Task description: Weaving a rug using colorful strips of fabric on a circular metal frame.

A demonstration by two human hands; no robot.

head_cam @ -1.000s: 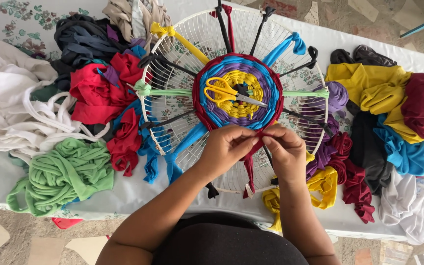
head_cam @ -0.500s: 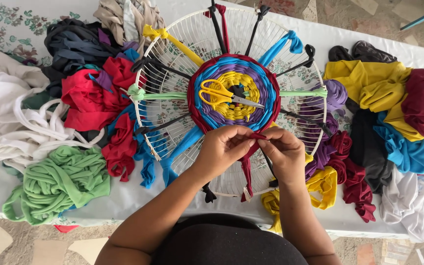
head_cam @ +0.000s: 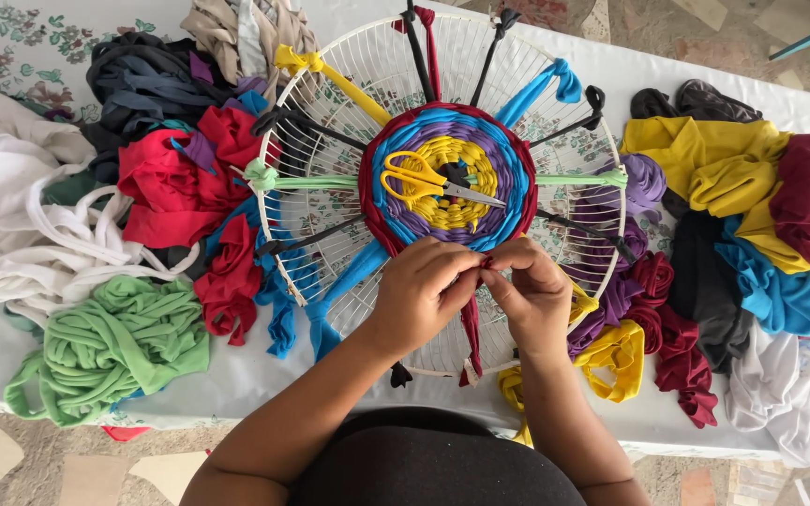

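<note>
hands (head_cam: 475, 290) pinching maroon strip (head_cam: 471, 328), scissors (head_cam: 428, 183) on round weaving (head_cam: 449, 178)

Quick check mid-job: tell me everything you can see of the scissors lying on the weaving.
The scissors have yellow plastic-looking loop handles and short silver metal blades. They look closed, lying flat and pointing toward the right of the picture, blades angled slightly down. They rest in the middle of the round woven disc, handles over the yellow and purple rings, blade tips reaching the blue ring. Only the weaving touches them; the left hand and right hand work at the disc's near edge, apart from them.
</note>
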